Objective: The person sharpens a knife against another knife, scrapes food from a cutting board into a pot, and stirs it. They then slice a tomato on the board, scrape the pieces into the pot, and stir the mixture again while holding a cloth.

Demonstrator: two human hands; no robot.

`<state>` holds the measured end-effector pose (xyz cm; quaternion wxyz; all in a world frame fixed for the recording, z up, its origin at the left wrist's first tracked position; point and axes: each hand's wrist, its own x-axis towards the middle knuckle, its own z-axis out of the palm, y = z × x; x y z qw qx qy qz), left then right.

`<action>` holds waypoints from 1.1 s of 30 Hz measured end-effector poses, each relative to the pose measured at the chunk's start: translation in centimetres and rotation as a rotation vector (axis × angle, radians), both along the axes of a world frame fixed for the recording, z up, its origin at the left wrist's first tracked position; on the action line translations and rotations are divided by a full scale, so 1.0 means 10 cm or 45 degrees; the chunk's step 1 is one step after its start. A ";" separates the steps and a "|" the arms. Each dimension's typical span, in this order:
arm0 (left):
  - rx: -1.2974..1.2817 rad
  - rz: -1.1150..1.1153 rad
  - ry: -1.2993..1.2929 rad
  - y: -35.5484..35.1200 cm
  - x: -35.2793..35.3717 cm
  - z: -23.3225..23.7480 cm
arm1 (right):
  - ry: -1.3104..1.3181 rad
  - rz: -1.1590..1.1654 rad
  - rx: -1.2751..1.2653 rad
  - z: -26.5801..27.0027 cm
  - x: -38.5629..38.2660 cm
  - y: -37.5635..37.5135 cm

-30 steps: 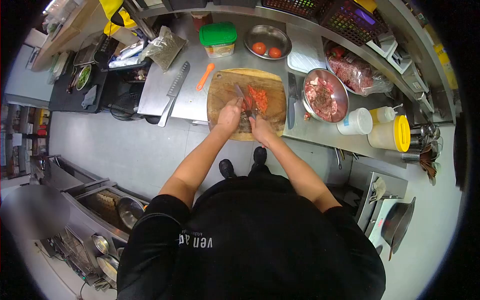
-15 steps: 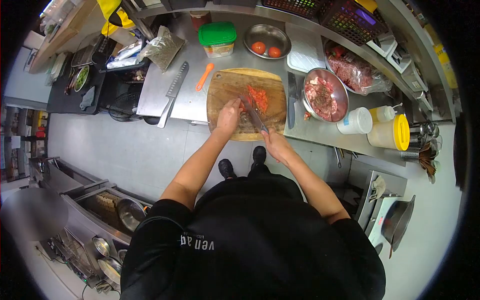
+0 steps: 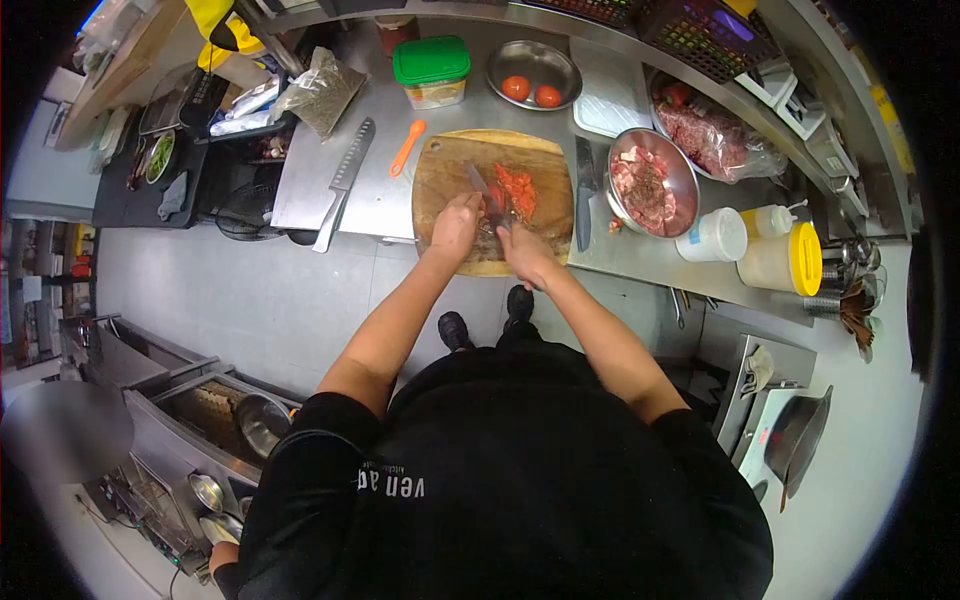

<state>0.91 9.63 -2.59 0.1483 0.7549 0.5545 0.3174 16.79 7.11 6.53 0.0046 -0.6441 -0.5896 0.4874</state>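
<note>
On the wooden cutting board [image 3: 440,165], my right hand [image 3: 527,253] is wrapped round the handle of a kitchen knife [image 3: 477,180], whose blade points away and to the left. My left hand [image 3: 457,224] is closed, its curled fingers beside the blade on a piece of tomato [image 3: 495,199], which they partly hide. Chopped tomato [image 3: 517,190] lies in a loose red pile just right of the blade. Two whole tomatoes [image 3: 516,88] sit in a metal bowl [image 3: 560,68] behind the board.
Left of the board lie a large knife [image 3: 345,180] and an orange-handled tool [image 3: 407,148]. A second knife [image 3: 585,200] lies along its right edge, near a bowl of meat [image 3: 690,195]. A green-lidded tub [image 3: 432,62] stands behind. Another person's hand [image 3: 224,556] shows at lower left.
My right hand has moved left and away from me with the knife, bringing the blade forward beside my left fingers. Another person's hand and sleeve have appeared at lower left.
</note>
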 end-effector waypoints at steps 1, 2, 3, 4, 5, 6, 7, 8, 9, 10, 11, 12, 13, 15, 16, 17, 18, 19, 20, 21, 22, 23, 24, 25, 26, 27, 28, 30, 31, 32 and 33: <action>-0.002 -0.002 0.001 0.01 0.00 -0.01 | -0.001 -0.008 0.004 -0.09 -0.05 -0.01; 0.005 -0.008 0.001 0.02 0.02 -0.01 | 0.002 -0.041 0.114 -0.21 -0.09 -0.01; 0.031 0.028 0.005 0.01 0.04 0.00 | 0.003 -0.072 0.223 -0.22 -0.12 0.00; 0.052 0.063 0.012 -0.02 0.04 0.01 | 0.006 -0.076 0.226 -0.22 -0.08 -0.01; 0.056 0.059 0.016 -0.04 0.04 0.01 | -0.027 -0.042 0.200 -0.22 -0.03 -0.02; -0.040 0.069 0.003 -0.05 0.05 0.09 | -0.063 -0.005 0.176 -0.17 0.02 -0.02; -0.139 0.081 -0.013 -0.05 0.06 0.12 | -0.067 -0.003 0.178 0.02 0.04 -0.06; -0.139 0.085 -0.017 -0.05 0.06 0.11 | -0.076 -0.014 0.117 0.23 0.07 -0.13; -0.052 0.106 -0.070 -0.05 0.05 0.08 | -0.085 -0.023 0.054 0.36 0.10 -0.20; 0.032 0.127 -0.121 -0.06 0.04 0.07 | -0.087 -0.017 0.052 0.29 0.17 -0.27; 0.029 0.128 -0.121 -0.08 0.02 0.05 | -0.096 0.032 0.139 0.16 0.25 -0.34; 0.020 0.129 -0.162 -0.09 0.00 0.05 | -0.104 0.080 0.228 0.15 0.26 -0.39; 0.011 0.131 -0.205 -0.10 0.00 0.05 | -0.106 0.079 0.225 0.15 0.27 -0.41; 0.037 0.129 -0.192 -0.09 0.01 0.01 | -0.110 0.078 0.160 0.18 0.28 -0.45; 0.069 0.127 -0.178 -0.08 0.01 -0.01 | -0.113 0.075 0.159 0.18 0.28 -0.45; 0.070 0.122 -0.180 -0.06 0.02 -0.02 | -0.145 0.075 0.116 0.16 0.27 -0.43; 0.079 0.122 -0.178 -0.05 0.03 -0.03 | -0.178 0.075 0.074 0.15 0.27 -0.41; 0.085 0.123 -0.174 -0.04 0.04 -0.04 | -0.180 0.070 0.072 0.13 0.28 -0.40; 0.081 0.119 -0.174 -0.04 0.03 -0.05 | -0.185 0.086 0.082 0.09 0.28 -0.40; 0.086 0.111 -0.185 -0.02 0.03 -0.06 | -0.190 0.103 0.091 0.13 0.25 -0.39; 0.094 0.104 -0.196 -0.02 0.02 -0.06 | -0.189 0.101 0.088 0.18 0.23 -0.39; 0.091 0.102 -0.196 -0.03 0.01 -0.07 | -0.140 0.066 0.003 0.25 0.21 -0.38; 0.058 0.099 -0.195 -0.03 0.01 -0.05 | -0.092 0.030 -0.079 0.32 0.20 -0.36; 0.029 0.096 -0.194 -0.02 0.01 -0.03 | -0.093 0.027 -0.076 0.28 0.22 -0.35; 0.032 0.095 -0.196 -0.02 0.01 -0.01 | -0.062 0.036 -0.067 0.19 0.25 -0.34; 0.010 0.107 -0.172 -0.03 0.01 0.00 | -0.029 0.044 -0.060 0.20 0.24 -0.33; -0.012 0.119 -0.147 -0.03 0.01 0.00 | -0.029 0.042 -0.059 0.22 0.24 -0.32; 0.026 0.102 -0.167 -0.01 0.00 -0.03 | -0.075 0.045 -0.069 0.27 0.20 -0.29; 0.064 0.088 -0.185 0.00 0.01 -0.04 | -0.075 0.042 -0.070 0.20 0.16 -0.27; 0.063 0.082 -0.184 -0.01 0.02 -0.05 | -0.108 0.048 0.037 0.06 0.12 -0.25; 0.061 0.095 -0.161 -0.01 0.04 -0.05 | -0.138 0.053 0.148 -0.09 0.08 -0.22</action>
